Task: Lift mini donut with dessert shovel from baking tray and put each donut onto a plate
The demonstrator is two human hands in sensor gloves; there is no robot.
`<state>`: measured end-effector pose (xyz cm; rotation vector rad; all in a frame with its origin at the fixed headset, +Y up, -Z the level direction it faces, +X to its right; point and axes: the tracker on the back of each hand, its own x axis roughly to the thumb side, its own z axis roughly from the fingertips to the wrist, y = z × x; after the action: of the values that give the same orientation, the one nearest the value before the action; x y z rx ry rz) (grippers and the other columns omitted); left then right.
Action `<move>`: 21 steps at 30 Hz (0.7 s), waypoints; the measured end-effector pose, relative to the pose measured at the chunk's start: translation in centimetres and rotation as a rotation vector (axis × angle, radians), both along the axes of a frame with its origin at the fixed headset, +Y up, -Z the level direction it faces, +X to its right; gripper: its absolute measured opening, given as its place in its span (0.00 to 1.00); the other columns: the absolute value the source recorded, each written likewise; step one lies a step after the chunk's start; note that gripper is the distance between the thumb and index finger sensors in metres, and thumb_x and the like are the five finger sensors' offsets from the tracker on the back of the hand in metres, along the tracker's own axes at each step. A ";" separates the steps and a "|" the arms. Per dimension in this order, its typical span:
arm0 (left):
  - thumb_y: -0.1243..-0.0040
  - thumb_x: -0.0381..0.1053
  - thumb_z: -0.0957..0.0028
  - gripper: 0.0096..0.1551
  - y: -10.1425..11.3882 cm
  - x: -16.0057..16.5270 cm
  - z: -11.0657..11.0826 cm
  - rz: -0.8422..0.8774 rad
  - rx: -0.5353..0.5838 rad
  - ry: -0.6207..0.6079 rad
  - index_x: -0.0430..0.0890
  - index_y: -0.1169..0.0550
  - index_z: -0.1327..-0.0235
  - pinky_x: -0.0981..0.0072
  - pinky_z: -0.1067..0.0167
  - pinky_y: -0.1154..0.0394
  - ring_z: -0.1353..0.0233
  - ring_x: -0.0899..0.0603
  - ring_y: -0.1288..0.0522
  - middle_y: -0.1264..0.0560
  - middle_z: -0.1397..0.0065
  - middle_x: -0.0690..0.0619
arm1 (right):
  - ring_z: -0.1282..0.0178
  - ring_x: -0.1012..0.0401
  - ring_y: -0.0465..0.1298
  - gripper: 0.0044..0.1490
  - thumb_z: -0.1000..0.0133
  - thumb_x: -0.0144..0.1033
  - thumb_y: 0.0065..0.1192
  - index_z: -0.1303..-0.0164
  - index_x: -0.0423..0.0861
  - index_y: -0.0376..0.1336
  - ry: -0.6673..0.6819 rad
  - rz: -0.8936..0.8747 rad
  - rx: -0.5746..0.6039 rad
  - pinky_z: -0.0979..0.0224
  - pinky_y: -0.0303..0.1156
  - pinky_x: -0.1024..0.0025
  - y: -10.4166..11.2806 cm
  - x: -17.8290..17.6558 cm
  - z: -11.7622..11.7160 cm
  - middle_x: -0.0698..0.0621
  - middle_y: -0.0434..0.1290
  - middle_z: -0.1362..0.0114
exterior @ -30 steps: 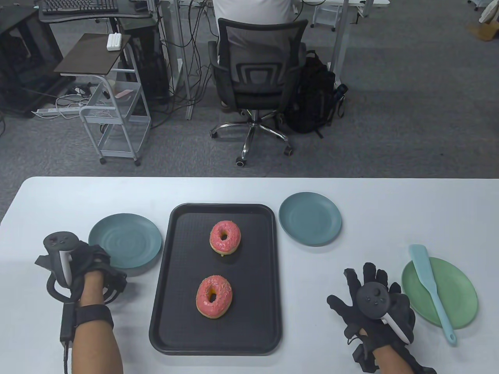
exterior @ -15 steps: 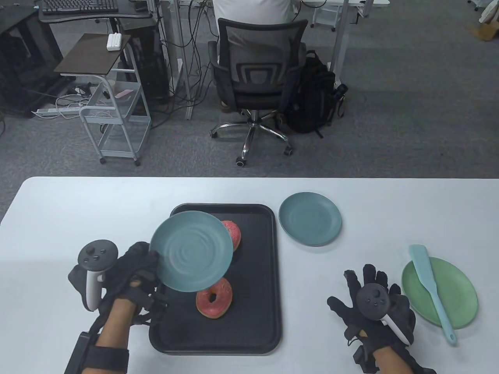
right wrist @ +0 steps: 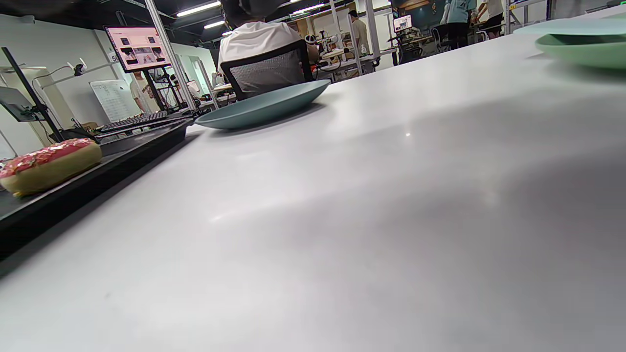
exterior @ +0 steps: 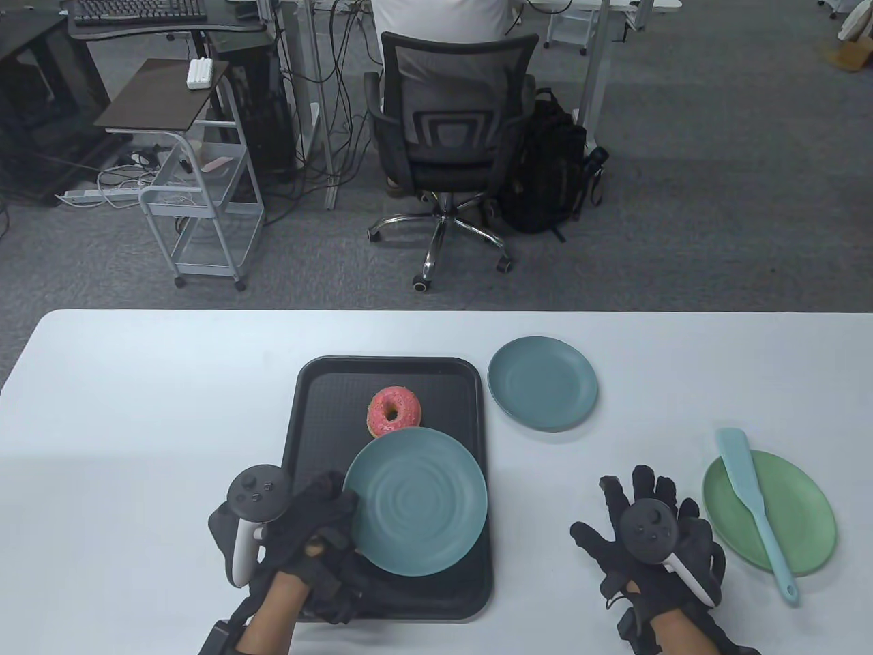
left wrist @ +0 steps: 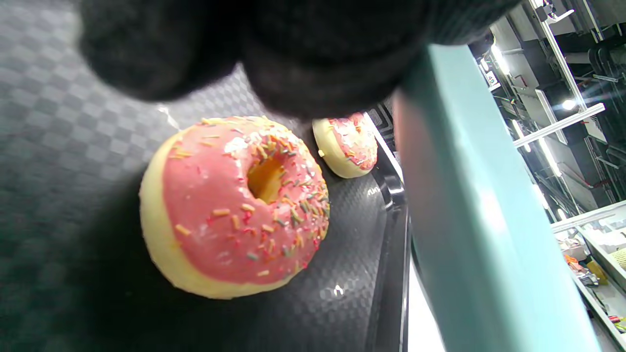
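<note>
— Holding a teal plate by its near-left rim, your left hand has its fingers curled round the edge; the plate hangs above the near half of the tray. Where is the near donut?

— You cannot see it from the table view: the plate covers it. Your left wrist view shows it under the plate, a near donut with pink icing and sprinkles lying on the tray's textured floor, clear of the plate. The far donut sits in the far half of the tray, its near edge just cut off by the plate's rim.

— And your left fingers?

— In the wrist view they are only a dark blur along the top, so the exact grip is hard to make out there; the plate shows edge-on at the right.

— Your right hand?

— Well right of the tray, fingers spread, holding nothing. From above it seems to rest flat on the table, though its tracker hides the palm. None of its fingers show in the right wrist view.

— The shovel?

— Pale blue, lying untouched across a green plate right of that hand, farther from the tray, with its handle end poking over the near rim. A second teal plate lies just beside the tray's far right corner, empty.

— Beyond the table?

— A person in an office chair, head cut off by the frame.
</note>
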<state>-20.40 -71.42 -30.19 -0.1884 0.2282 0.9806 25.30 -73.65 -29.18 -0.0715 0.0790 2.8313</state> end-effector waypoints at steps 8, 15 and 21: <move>0.39 0.56 0.55 0.27 -0.4 1.0 0.2 -0.008 -0.013 -0.054 0.52 0.30 0.43 0.65 0.69 0.12 0.71 0.55 0.12 0.18 0.50 0.57 | 0.17 0.33 0.51 0.59 0.53 0.75 0.48 0.18 0.49 0.47 0.138 -0.161 0.063 0.22 0.53 0.34 0.9 -2.9 1.3 0.34 0.46 0.11; 0.39 0.56 0.55 0.27 -0.5 2.5 0.6 0.007 -0.019 -0.154 0.52 0.30 0.43 0.65 0.69 0.12 0.71 0.55 0.12 0.18 0.50 0.57 | 0.49 0.43 0.79 0.53 0.51 0.70 0.50 0.28 0.40 0.59 0.252 -0.639 -0.052 0.55 0.76 0.54 -0.6 -6.2 1.8 0.35 0.76 0.35; 0.39 0.56 0.55 0.27 -0.4 4.1 1.1 0.006 -0.019 -0.219 0.52 0.30 0.43 0.66 0.69 0.12 0.71 0.56 0.12 0.18 0.50 0.57 | 0.65 0.49 0.81 0.40 0.47 0.64 0.56 0.41 0.41 0.68 0.280 -0.713 -0.097 0.67 0.77 0.60 -0.9 -6.9 2.0 0.42 0.83 0.52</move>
<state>-16.33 -71.83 -29.07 -0.3117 0.0367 0.9563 18.40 -74.57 -27.22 0.2780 0.2481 2.1064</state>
